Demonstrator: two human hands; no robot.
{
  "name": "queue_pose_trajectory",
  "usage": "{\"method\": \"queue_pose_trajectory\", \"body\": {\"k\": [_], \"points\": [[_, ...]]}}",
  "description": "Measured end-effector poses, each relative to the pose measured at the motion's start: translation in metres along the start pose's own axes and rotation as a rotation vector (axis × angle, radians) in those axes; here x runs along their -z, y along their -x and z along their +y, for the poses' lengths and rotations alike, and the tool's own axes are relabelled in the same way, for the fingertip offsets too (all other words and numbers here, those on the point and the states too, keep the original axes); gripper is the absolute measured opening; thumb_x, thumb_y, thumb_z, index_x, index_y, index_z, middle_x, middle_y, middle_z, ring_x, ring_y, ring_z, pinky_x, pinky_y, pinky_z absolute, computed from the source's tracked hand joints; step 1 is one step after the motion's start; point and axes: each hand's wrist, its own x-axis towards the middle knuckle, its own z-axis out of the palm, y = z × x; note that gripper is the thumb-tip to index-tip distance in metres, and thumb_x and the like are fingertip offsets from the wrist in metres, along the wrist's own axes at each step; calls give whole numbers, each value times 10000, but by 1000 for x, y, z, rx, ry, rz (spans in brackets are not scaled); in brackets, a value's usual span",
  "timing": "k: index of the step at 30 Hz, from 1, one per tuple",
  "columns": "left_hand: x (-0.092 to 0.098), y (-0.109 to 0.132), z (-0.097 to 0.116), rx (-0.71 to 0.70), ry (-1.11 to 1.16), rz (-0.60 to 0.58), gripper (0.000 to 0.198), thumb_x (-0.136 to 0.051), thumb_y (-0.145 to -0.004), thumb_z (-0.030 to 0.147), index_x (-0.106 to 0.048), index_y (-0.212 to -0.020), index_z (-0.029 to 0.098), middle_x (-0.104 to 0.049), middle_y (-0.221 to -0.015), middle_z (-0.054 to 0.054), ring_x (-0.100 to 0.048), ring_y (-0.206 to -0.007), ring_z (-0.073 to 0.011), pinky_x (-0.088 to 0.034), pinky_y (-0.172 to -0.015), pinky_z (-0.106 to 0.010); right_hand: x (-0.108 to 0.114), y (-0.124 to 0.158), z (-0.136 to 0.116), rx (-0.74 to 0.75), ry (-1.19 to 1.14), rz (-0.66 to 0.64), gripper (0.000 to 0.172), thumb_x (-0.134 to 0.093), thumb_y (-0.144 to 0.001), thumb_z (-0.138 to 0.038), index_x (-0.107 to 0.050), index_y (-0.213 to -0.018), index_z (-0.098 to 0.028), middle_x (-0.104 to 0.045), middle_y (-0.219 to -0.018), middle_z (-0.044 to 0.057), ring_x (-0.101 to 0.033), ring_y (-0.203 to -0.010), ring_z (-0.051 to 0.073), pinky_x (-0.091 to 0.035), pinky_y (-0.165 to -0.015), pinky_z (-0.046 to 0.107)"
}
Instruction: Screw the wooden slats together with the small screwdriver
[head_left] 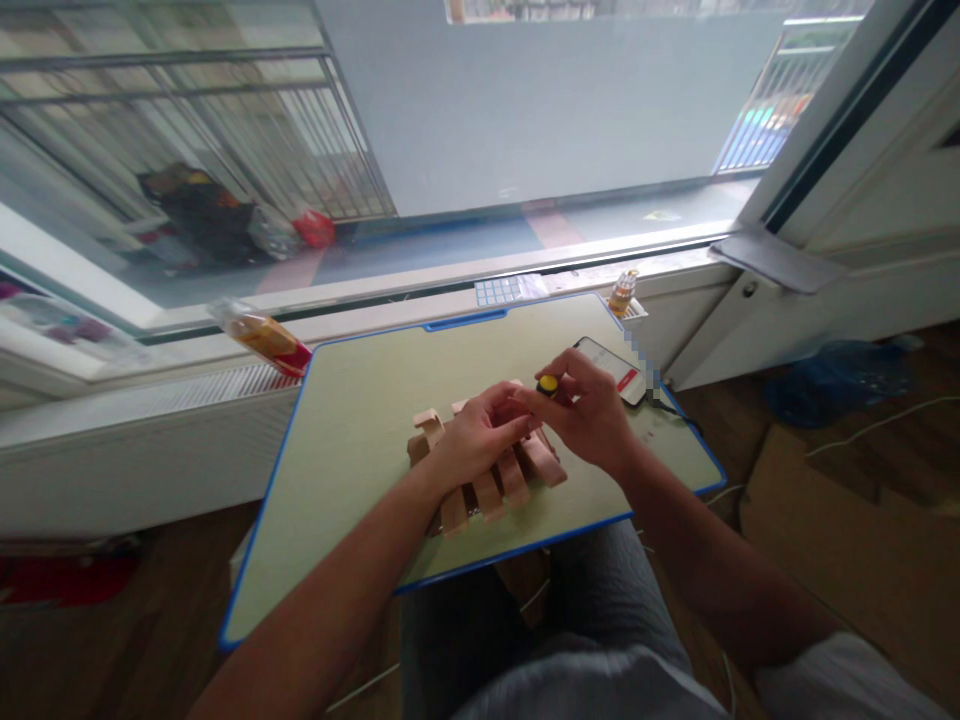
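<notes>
A slatted wooden rack (501, 486) made of several light wood strips lies in the middle of a small green lap table with a blue rim (352, 400). My left hand (480, 435) rests flat on top of the rack, pressing it down. My right hand (589, 410) is closed on a small tool with a yellow and black handle (548, 384), held upright over the rack's far right end. The tool's tip is hidden behind my fingers.
A phone (619, 368) with a cable lies at the table's right rear. A small bottle (622, 292) and a snack packet (261, 337) sit on the window ledge. A window with railings is ahead, and cardboard (847, 540) lies on the floor to the right.
</notes>
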Motion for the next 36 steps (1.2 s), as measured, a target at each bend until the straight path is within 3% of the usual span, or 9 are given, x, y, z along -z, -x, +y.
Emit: {"method": "queue_pose_trajectory", "body": {"k": [4, 11, 18, 21, 24, 27, 30, 32, 36], "points": [[0, 0, 0, 14, -14, -4, 417, -824, -865, 444, -697, -1162, 180, -760, -1008, -57, -696, -912, -187, -546, -825, -293, -6, -1, 7, 8, -20, 44, 340, -844, -792, -366, -525, -830, -254, -537, -724, -62, -495, -586, 101, -387, -501, 255], [4, -7, -3, 7, -7, -2, 444, -851, -828, 442, -740, -1172, 183, -781, -1000, -57, -691, -868, -176, -532, -759, -269, -1, -11, 13, -2, 43, 46, 384, -866, -772, -430, -532, -849, -256, -554, -715, -60, -490, -580, 105, -392, -509, 266], [34, -26, -7, -20, -10, 42, 460, -867, -814, 434, -744, -1164, 162, -789, -1028, -76, -704, -881, -178, -547, -816, -296, -10, -48, 12, 42, 176, -39, 355, -836, -799, -445, -545, -818, -244, -584, -724, -39, -515, -615, 117, -403, -545, 281], [50, -34, -7, -38, -46, 54, 452, -851, -830, 463, -738, -1144, 158, -781, -1012, -68, -701, -886, -176, -543, -824, -293, -9, -74, 4, 81, 242, -176, 281, -817, -817, -413, -604, -833, -230, -630, -751, -21, -538, -650, 125, -425, -575, 286], [60, -38, -8, -47, -74, 67, 457, -834, -845, 483, -730, -1160, 169, -776, -1052, -74, -712, -937, -194, -549, -852, -303, 0, -100, -9, 130, 307, -446, 177, -829, -789, -305, -716, -895, -220, -730, -858, -2, -600, -672, 122, -455, -608, 287], [65, -40, -10, -54, -107, 58, 437, -790, -893, 483, -724, -1204, 183, -762, -1125, -82, -704, -1005, -208, -544, -894, -313, 9, -120, -21, 155, 375, -629, 111, -792, -779, -203, -779, -885, -232, -727, -795, -12, -629, -683, 134, -434, -600, 279], [68, -40, -11, -61, -172, 9, 383, -716, -963, 466, -724, -1234, 197, -741, -1163, -75, -673, -1042, -204, -521, -917, -307, 10, -132, -28, 181, 511, -732, 196, -748, -768, -151, -798, -939, -233, -706, -749, -16, -620, -668, 134, -400, -593, 272], [70, -40, -10, -63, -213, -8, 378, -664, -1002, 459, -712, -1281, 209, -730, -1190, -69, -658, -1067, -206, -504, -940, -311, 7, -137, -32, 202, 646, -781, 196, -688, -847, -205, -791, -1014, -215, -720, -794, 7, -626, -705, 135, -404, -621, 270], [72, -40, -6, -38, -255, -14, 399, -581, -1046, 471, -698, -1322, 207, -732, -1194, -69, -657, -1060, -215, -490, -927, -315, 1, -143, -35, 166, 795, -792, 173, -676, -889, -332, -757, -948, -191, -703, -766, 18, -578, -671, 125, -361, -603, 272]]}}
